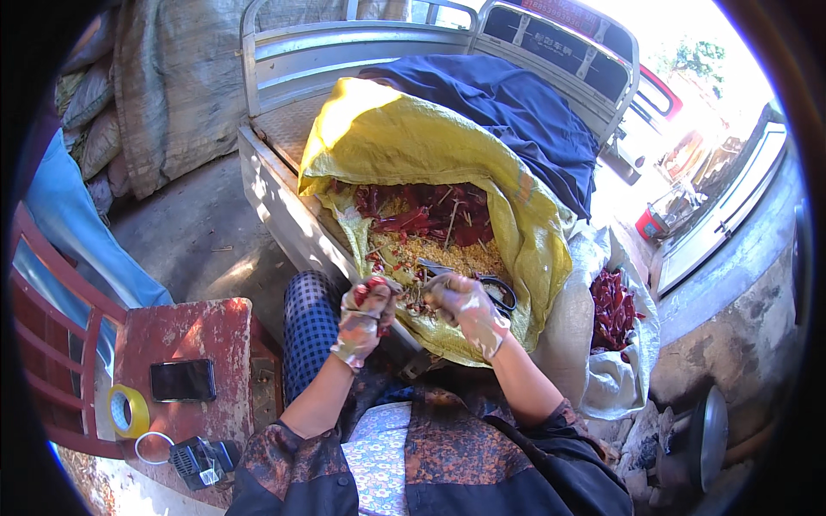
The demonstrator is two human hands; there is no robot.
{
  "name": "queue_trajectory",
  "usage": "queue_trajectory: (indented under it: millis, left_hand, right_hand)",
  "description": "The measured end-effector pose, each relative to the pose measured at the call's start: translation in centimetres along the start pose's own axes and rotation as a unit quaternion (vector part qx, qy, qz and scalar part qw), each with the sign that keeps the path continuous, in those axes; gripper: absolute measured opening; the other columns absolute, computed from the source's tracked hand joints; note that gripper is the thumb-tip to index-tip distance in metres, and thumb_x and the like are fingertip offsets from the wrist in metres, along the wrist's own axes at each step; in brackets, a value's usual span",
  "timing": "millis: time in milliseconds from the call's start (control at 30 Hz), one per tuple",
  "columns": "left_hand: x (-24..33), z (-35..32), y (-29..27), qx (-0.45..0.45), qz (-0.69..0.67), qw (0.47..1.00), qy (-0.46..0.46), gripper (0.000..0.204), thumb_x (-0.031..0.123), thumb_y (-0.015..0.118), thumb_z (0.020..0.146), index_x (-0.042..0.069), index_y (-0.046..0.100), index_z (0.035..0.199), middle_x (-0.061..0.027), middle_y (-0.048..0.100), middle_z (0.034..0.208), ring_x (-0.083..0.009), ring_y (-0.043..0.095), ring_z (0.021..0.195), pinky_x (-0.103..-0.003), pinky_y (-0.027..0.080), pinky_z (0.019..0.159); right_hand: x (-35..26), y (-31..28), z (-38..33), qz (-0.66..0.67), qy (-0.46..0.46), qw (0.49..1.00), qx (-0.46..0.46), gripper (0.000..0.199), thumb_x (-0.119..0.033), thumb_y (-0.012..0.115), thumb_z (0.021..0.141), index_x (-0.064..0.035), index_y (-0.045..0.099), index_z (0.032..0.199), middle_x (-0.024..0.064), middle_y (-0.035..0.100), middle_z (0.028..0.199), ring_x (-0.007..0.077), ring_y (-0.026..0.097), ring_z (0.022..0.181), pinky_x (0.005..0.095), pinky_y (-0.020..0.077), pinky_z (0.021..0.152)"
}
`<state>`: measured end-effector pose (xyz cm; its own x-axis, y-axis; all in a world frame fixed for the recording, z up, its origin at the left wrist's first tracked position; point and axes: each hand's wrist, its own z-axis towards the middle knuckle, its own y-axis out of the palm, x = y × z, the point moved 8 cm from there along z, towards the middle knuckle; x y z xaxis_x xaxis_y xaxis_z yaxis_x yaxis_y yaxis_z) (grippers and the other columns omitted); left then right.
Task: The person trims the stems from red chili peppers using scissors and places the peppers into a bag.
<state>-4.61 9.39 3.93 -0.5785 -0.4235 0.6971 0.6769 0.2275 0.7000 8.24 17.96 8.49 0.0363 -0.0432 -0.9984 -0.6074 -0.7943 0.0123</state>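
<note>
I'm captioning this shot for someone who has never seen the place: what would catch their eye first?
The big yellow sack at centre, open and full of dried red chillies and pale seeds. Just below it, the left hand holds a red chilli and the right hand works scissors. A white bag of more chillies stands to the right, a phone on the red stool at left.

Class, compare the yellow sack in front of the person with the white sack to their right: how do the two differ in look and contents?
The yellow sack is bright yellow and lies wide open against the cart bed; the white sack is pale and stands lower, beside the person's right arm. The yellow sack holds red dried chillies mixed with a heap of yellowish seeds; the white sack shows only red chillies. Both hands work over the yellow sack, none at the white one. Both are open woven bags holding chillies.
</note>
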Motion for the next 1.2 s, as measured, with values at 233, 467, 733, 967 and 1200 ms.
queue_trajectory:
  millis: [233,467,733,967,1200]
  left_hand:
    - [0.7,0.4,-1.1,-0.011,-0.099,0.994,-0.036,0.021,0.021,0.068,0.082,0.007,0.059,0.094,0.0002,0.049,0.067,-0.0081,0.04,0.053,-0.022,0.033,0.045]
    - [0.6,0.1,-0.2,-0.021,-0.072,0.996,-0.049,0.017,0.017,0.068,0.079,0.01,0.053,0.081,0.001,0.046,0.067,-0.0087,0.041,0.055,-0.022,0.033,0.046]
    - [1.1,-0.1,-0.6,-0.007,-0.058,0.997,-0.042,0.019,0.019,0.069,0.08,0.011,0.052,0.082,-0.0003,0.047,0.068,-0.0097,0.042,0.056,-0.023,0.034,0.046]
    - [1.6,0.4,-1.8,0.052,-0.032,0.997,-0.044,0.015,0.017,0.067,0.081,0.011,0.055,0.087,-0.0039,0.06,0.074,-0.012,0.054,0.057,-0.023,0.044,0.047]
    - [0.6,0.0,0.3,-0.017,0.106,0.991,-0.085,0.018,0.018,0.056,0.09,0.005,0.065,0.099,-0.0047,0.066,0.077,-0.0096,0.054,0.046,-0.018,0.039,0.037]
  right_hand:
    - [-3.3,-1.9,4.8,-0.036,-0.109,0.993,0.026,0.032,0.006,0.053,0.081,-0.0007,0.057,0.111,0.0057,0.059,0.108,0.0119,0.053,0.1,0.0242,0.0442,0.084]
    - [-6.3,-4.1,11.8,-0.567,-0.154,0.778,0.222,0.029,-0.012,0.064,0.079,-0.0042,0.061,0.107,0.0165,0.063,0.096,0.0275,0.062,0.091,0.0334,0.0482,0.079]
    - [-7.8,-5.3,10.8,-0.457,-0.262,0.817,0.236,0.011,-0.01,0.065,0.076,-0.0055,0.066,0.085,0.0128,0.065,0.079,0.0234,0.062,0.072,0.03,0.0484,0.069]
    - [-11.6,0.2,2.1,-0.524,-0.271,0.805,0.058,0.01,-0.009,0.063,0.072,-0.0081,0.065,0.082,0.0111,0.063,0.079,0.0281,0.061,0.072,0.0339,0.0492,0.065]
    - [-11.0,4.6,-1.7,-0.534,-0.25,0.807,0.004,0.015,-0.009,0.062,0.071,-0.0095,0.062,0.086,0.0099,0.06,0.081,0.032,0.06,0.073,0.0378,0.0493,0.064]
